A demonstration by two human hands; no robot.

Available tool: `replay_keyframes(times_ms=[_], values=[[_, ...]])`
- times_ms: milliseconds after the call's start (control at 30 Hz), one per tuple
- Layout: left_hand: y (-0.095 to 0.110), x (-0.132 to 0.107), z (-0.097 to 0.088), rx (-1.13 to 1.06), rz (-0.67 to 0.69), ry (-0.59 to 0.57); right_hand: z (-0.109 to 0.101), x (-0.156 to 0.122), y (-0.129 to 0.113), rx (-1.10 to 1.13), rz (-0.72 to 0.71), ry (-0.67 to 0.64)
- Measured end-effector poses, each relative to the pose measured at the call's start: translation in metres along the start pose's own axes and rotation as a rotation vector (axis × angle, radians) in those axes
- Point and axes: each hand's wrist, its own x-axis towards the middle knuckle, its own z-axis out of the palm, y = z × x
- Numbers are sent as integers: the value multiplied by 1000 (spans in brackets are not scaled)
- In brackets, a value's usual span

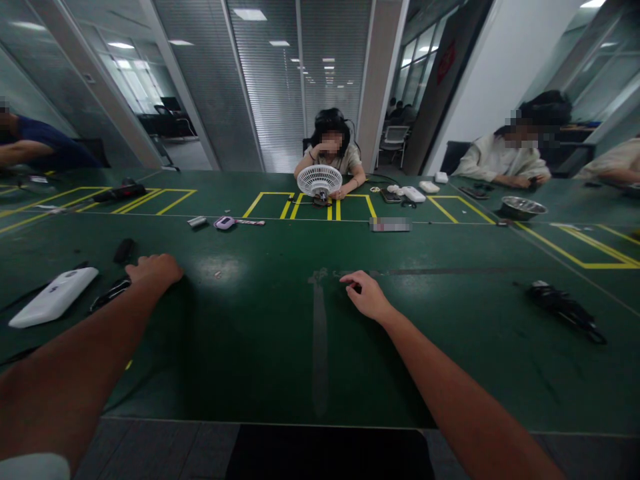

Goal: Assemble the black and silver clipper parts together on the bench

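My left hand [156, 269] is at the left of the green table, back of the hand up and fingers bent down. It is beside a thin black item [111, 293], perhaps a cord or folded glasses; the fingertips are hidden, so whether they grip it I cannot tell. Just beyond lies a small black block-like object [124, 251]. A white flat device [54, 297] sits further left. Near the middle, my right hand [369, 295] rests on the tabletop with the index finger stretched out and the thumb apart, holding nothing. A dark tape strip [320, 347] runs close to it.
Across the table a person [330, 150] sits behind a white fan [320, 180]. A folded black umbrella [567, 310] lies at right, a metal bowl [523, 207] beyond it. A purple device [225, 223] and a pixelated strip [390, 225] lie toward the middle. Other people sit at both sides.
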Motion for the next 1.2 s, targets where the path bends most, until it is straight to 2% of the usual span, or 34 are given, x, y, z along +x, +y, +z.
replay_keyframes(times_ms=[133, 267, 367, 467, 533, 700, 833, 900, 967, 1200], values=[[2, -9, 4, 11, 50, 90, 0, -1, 2, -5, 4, -15], [14, -24, 7, -2, 105, 319, 0, 0, 2, -4, -3, 12], [37, -37, 5, -111, 191, 502, 1, 1, 2, -20, -17, 40], [75, -56, 1, -267, 314, 575, 0, 1, 2, -37, -27, 53], [109, -72, 0, -380, 424, 561, 0, 2, 2, -35, -32, 63], [198, -127, -2, -686, 729, 440, 0, 3, 4, -28, -32, 99], [250, -173, -1, -901, 922, 410, 1, 4, 7, -39, -36, 140], [262, -190, 1, -951, 976, 419, 1, 5, 7, -42, -33, 149], [265, -199, 6, -955, 1031, 404, 0, 5, 5, -47, -45, 152], [249, -196, 16, -900, 1165, 267, 0, 6, -2, -112, -88, 132]])
